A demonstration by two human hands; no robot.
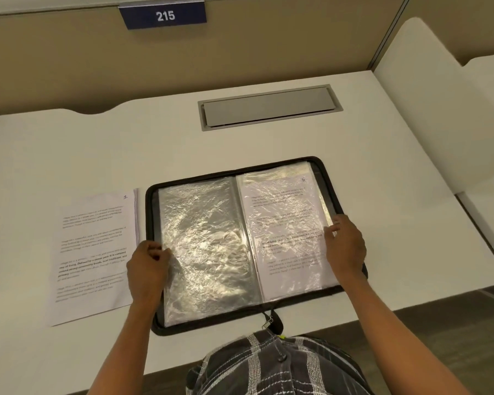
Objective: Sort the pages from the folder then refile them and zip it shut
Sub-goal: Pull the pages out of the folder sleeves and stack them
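A dark checked shirt fills the bottom edge of the view, and two bare forearms reach forward from it to the black fabric zip folder, which lies unzipped and open flat on the white desk, its metal zip pull hanging at the near end of the spine. The crinkled clear plastic sleeve on the left leaf looks empty; the right-hand sleeve holds a printed page marked 5. Likely risks: the thin sleeve may crease or tear if it is pulled by its edge; a page refiled out of number order would undo the sort; a sleeve corner or sheet left over the rim may catch in the zip. The left hand has its fingers curled together at the outer edge of the empty sleeve and appears to pinch it. The right hand lies at the outer edge of the right sleeve with its thumb on top; whether it clamps the edge cannot be told. Just left of the folder lies a loose stack of white printed pages, the top one marked 2. Beyond are a grey cable hatch and a blue sign reading 215.
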